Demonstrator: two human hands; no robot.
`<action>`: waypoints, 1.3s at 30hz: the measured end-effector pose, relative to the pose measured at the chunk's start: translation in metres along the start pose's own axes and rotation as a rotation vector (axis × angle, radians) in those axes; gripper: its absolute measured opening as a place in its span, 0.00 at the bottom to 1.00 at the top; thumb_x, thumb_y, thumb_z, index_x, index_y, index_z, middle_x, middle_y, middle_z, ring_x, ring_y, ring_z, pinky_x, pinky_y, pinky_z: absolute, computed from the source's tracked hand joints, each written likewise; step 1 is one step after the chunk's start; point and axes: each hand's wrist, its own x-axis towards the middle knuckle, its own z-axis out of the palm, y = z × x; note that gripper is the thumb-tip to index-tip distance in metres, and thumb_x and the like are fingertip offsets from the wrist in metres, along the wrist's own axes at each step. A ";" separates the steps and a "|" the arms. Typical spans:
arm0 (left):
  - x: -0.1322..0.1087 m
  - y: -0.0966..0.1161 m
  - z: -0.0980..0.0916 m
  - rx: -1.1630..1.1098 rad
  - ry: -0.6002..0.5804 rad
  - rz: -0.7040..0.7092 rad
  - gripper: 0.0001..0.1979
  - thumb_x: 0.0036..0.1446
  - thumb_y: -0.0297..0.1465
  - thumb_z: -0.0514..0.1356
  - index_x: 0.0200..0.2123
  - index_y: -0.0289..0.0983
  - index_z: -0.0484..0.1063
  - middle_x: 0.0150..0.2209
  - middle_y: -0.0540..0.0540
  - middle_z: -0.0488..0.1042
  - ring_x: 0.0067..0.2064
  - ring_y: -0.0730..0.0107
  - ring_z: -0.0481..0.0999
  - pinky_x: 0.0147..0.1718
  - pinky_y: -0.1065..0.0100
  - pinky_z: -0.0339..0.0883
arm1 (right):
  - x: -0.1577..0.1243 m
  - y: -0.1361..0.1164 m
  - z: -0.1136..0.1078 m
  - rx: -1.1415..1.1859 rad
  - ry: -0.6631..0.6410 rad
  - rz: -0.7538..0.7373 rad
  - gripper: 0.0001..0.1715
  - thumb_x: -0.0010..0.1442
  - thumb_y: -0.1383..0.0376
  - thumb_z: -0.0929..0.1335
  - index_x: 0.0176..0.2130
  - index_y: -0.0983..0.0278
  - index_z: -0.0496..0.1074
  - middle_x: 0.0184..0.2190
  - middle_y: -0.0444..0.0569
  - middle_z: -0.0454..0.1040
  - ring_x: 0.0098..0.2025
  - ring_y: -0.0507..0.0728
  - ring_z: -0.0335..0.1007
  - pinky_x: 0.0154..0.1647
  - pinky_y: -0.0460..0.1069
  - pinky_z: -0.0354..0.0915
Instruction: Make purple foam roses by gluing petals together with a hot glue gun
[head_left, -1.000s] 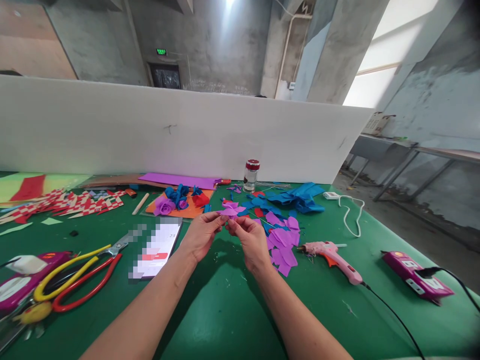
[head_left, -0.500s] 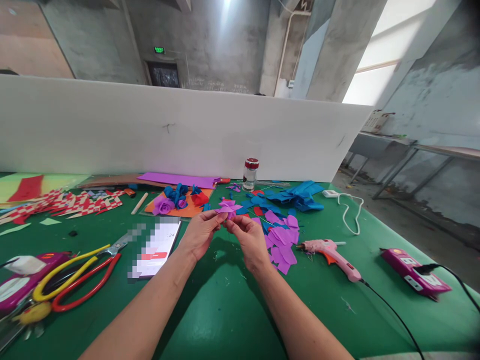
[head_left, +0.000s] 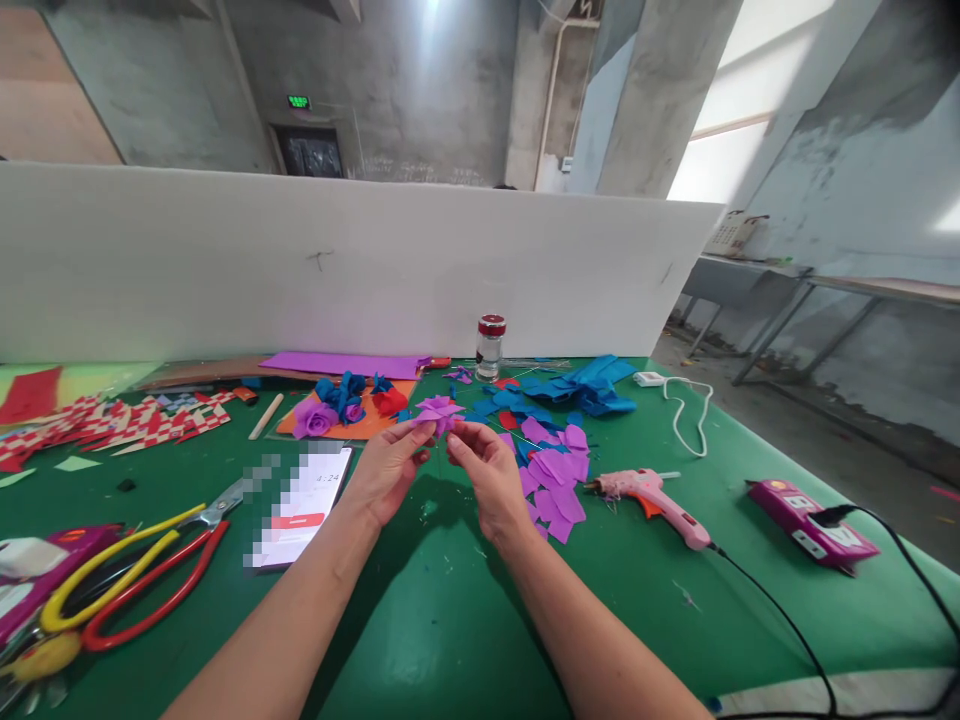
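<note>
Between my hands, above the green table, is a purple paper flower with spread, pointed petals. My left hand pinches it from below on its left side. The thumb and fingers of my right hand are closed on the flower's right edge, at a petal. To the right of that hand lie several loose purple paper petals. Behind the flower, blue crepe paper and small red pieces are scattered. Finished purple, blue and red paper flowers rest on an orange sheet to the left.
A pink glue gun with a black cord lies at right, near a purple power strip. At left are red-and-yellow-handled scissors and a phone. A red-lidded jar stands before a white board.
My right hand has shifted slightly away from my left, opening a small gap below the flower. The flower now shows more of its petals. The whole view has moved a little.
</note>
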 end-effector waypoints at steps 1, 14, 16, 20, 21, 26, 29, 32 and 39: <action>0.000 0.000 0.000 -0.003 0.008 -0.001 0.12 0.38 0.34 0.73 0.29 0.36 0.81 0.31 0.47 0.78 0.33 0.72 0.71 0.30 0.72 0.62 | 0.000 0.001 0.000 0.023 0.014 -0.011 0.16 0.47 0.59 0.75 0.36 0.63 0.77 0.33 0.46 0.78 0.34 0.53 0.71 0.39 0.49 0.65; 0.004 0.003 0.004 -0.076 0.040 0.024 0.15 0.35 0.32 0.74 0.29 0.34 0.80 0.31 0.48 0.79 0.32 0.72 0.72 0.30 0.71 0.65 | 0.000 -0.014 -0.007 0.051 0.143 0.065 0.13 0.48 0.57 0.73 0.31 0.63 0.76 0.29 0.45 0.76 0.28 0.51 0.67 0.32 0.47 0.63; 0.006 0.002 0.004 -0.099 0.040 0.042 0.15 0.34 0.32 0.74 0.29 0.35 0.79 0.31 0.49 0.79 0.31 0.72 0.72 0.29 0.72 0.65 | -0.011 -0.035 -0.020 -0.027 0.097 0.076 0.13 0.50 0.56 0.71 0.32 0.63 0.75 0.31 0.46 0.76 0.28 0.51 0.68 0.31 0.48 0.64; 0.007 0.000 0.005 -0.163 -0.002 -0.015 0.12 0.37 0.31 0.73 0.28 0.36 0.78 0.30 0.49 0.79 0.32 0.71 0.74 0.29 0.71 0.67 | -0.044 -0.085 -0.087 -0.571 0.111 -0.141 0.15 0.58 0.56 0.66 0.41 0.62 0.75 0.40 0.50 0.77 0.38 0.57 0.71 0.40 0.51 0.66; 0.006 0.000 0.006 -0.176 -0.017 -0.033 0.11 0.38 0.31 0.73 0.28 0.36 0.78 0.30 0.49 0.79 0.31 0.71 0.75 0.29 0.70 0.67 | -0.052 -0.095 -0.113 -0.792 0.207 -0.199 0.17 0.59 0.56 0.65 0.42 0.63 0.75 0.40 0.51 0.77 0.38 0.58 0.71 0.40 0.52 0.66; -0.002 -0.001 0.007 -0.226 -0.084 -0.073 0.12 0.39 0.30 0.73 0.30 0.34 0.78 0.31 0.44 0.80 0.31 0.70 0.76 0.31 0.70 0.69 | -0.066 -0.104 -0.245 -1.536 0.430 -0.086 0.24 0.55 0.51 0.64 0.40 0.67 0.74 0.37 0.59 0.76 0.43 0.67 0.70 0.45 0.59 0.63; -0.005 0.001 0.008 -0.258 -0.090 -0.043 0.14 0.38 0.29 0.73 0.31 0.33 0.79 0.31 0.44 0.80 0.32 0.72 0.77 0.32 0.71 0.69 | -0.061 -0.089 -0.282 -1.528 0.179 0.088 0.27 0.57 0.48 0.61 0.42 0.64 0.74 0.32 0.54 0.77 0.39 0.65 0.73 0.40 0.56 0.65; -0.006 0.003 0.009 -0.263 -0.073 -0.009 0.13 0.37 0.27 0.74 0.30 0.33 0.79 0.30 0.45 0.80 0.33 0.72 0.77 0.35 0.71 0.69 | -0.057 -0.076 -0.288 -1.565 0.139 0.061 0.29 0.56 0.46 0.60 0.42 0.63 0.74 0.33 0.54 0.77 0.37 0.64 0.73 0.39 0.55 0.65; -0.008 0.005 0.007 -0.227 -0.093 0.058 0.14 0.38 0.25 0.73 0.33 0.34 0.80 0.32 0.46 0.81 0.36 0.71 0.77 0.37 0.71 0.69 | -0.060 -0.073 -0.264 -1.631 0.339 -0.090 0.24 0.56 0.51 0.58 0.37 0.64 0.72 0.32 0.58 0.74 0.37 0.66 0.72 0.38 0.56 0.65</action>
